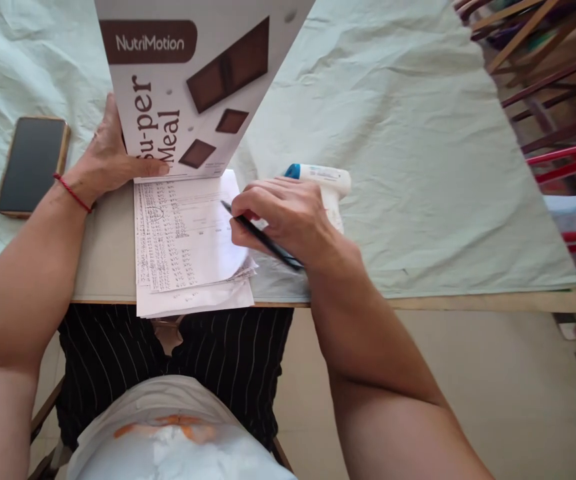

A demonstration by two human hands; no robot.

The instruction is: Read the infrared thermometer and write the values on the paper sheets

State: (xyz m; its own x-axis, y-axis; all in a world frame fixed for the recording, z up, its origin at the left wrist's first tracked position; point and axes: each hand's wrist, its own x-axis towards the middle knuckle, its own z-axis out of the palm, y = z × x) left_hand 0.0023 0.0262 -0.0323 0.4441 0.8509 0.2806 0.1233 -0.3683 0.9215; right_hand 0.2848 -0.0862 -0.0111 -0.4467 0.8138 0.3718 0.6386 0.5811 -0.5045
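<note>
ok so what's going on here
A person sits at a cloth-covered table with both hands at some written-on sheets. The left hand grips a printed NutriMotion board, raised at the far end of the sheets. The right hand holds a black pen over them; whether it touches paper isn't clear. A phone lies left of the left hand, and a white tube lies just beyond the right.

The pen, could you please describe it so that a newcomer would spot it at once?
At the near edge of the cloth-covered table lie written papers. At their right side, the right hand holds the pen. It is slim and black, unlike the white, blue-ended object beyond that hand.
</note>
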